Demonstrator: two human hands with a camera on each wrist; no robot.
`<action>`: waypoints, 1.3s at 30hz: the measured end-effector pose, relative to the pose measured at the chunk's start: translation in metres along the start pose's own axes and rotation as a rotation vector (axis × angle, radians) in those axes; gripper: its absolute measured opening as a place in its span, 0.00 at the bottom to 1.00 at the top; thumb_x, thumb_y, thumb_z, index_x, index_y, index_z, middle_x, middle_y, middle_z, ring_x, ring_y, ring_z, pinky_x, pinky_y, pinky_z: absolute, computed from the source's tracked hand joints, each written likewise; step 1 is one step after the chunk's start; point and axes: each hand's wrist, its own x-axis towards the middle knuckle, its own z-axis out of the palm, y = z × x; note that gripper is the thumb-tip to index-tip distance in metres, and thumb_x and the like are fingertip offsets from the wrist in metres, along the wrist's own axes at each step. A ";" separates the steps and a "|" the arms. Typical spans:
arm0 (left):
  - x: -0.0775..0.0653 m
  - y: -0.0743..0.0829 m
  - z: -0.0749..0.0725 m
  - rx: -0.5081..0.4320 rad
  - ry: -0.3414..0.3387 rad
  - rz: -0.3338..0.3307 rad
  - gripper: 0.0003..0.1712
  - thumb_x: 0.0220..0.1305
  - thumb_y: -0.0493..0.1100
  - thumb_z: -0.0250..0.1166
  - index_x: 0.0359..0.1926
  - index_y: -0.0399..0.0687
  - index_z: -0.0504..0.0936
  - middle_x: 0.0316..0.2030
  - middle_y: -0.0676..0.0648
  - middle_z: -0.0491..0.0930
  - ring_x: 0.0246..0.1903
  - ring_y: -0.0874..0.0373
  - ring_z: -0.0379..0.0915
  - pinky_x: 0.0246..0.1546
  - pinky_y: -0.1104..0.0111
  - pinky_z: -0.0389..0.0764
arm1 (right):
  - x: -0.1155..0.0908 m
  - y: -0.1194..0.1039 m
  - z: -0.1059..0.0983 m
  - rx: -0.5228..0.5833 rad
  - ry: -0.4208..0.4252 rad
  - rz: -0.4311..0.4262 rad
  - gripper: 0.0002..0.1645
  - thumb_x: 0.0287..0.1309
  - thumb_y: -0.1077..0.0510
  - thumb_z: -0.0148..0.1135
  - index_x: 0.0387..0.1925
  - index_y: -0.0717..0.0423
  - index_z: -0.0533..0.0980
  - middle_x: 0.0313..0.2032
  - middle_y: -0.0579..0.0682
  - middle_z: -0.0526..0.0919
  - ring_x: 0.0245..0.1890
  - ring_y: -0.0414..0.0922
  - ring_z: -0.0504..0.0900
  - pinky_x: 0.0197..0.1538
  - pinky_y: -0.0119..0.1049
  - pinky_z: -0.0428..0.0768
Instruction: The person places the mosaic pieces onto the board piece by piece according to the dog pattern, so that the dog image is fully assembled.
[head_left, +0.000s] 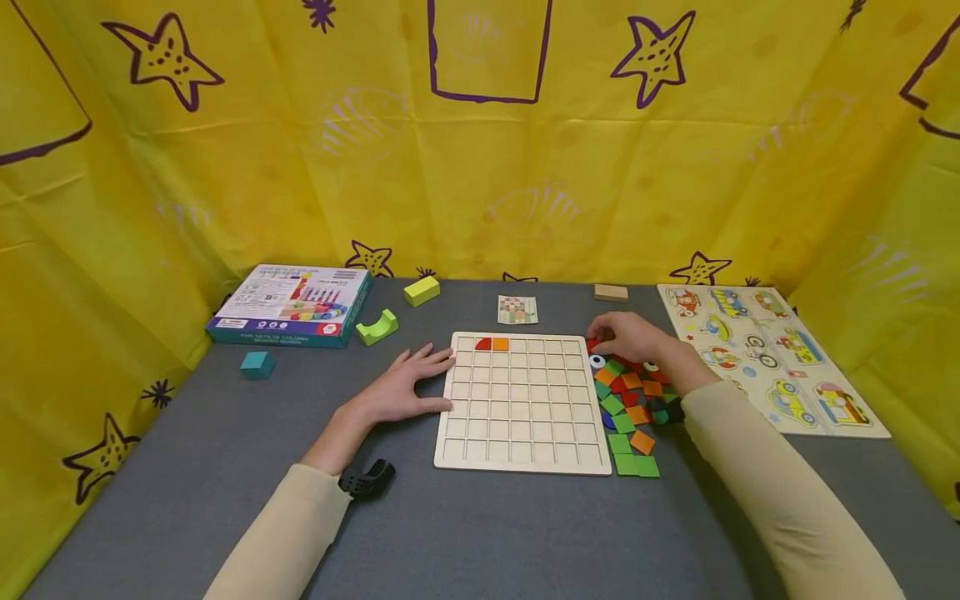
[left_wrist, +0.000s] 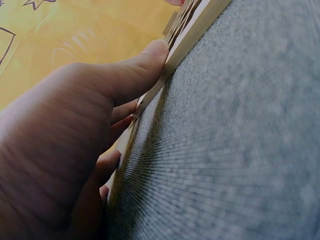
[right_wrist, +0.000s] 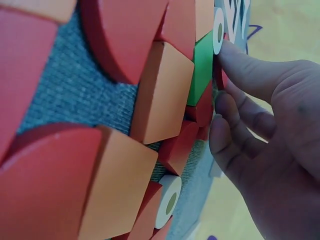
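Observation:
A wooden grid board [head_left: 525, 410] lies flat at the middle of the table. In its top row sit a red quarter-circle piece [head_left: 483, 344] and an orange square piece [head_left: 500, 344], side by side. My left hand [head_left: 401, 390] rests against the board's left edge with spread fingers; the left wrist view shows the thumb [left_wrist: 145, 62] touching that edge. At the board's upper right corner, my right hand [head_left: 633, 337] pinches a red piece [right_wrist: 219, 75], mostly hidden by the fingers. Loose green, orange and red pieces [head_left: 624, 423] lie beneath and beside that hand.
A small picture card [head_left: 517, 309] lies behind the board. To the left are a boxed toy [head_left: 288, 304], a teal block [head_left: 257, 365], a green arch block [head_left: 377, 327] and a yellow block [head_left: 422, 291]. A tan block [head_left: 611, 292] and picture puzzle board [head_left: 772, 358] lie right.

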 end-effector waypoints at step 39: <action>0.000 0.001 -0.001 0.007 -0.012 -0.019 0.46 0.62 0.61 0.70 0.75 0.47 0.66 0.76 0.48 0.58 0.77 0.40 0.40 0.71 0.40 0.37 | 0.009 -0.019 0.005 0.158 -0.022 -0.107 0.16 0.69 0.64 0.61 0.56 0.59 0.83 0.55 0.57 0.83 0.52 0.54 0.80 0.53 0.51 0.78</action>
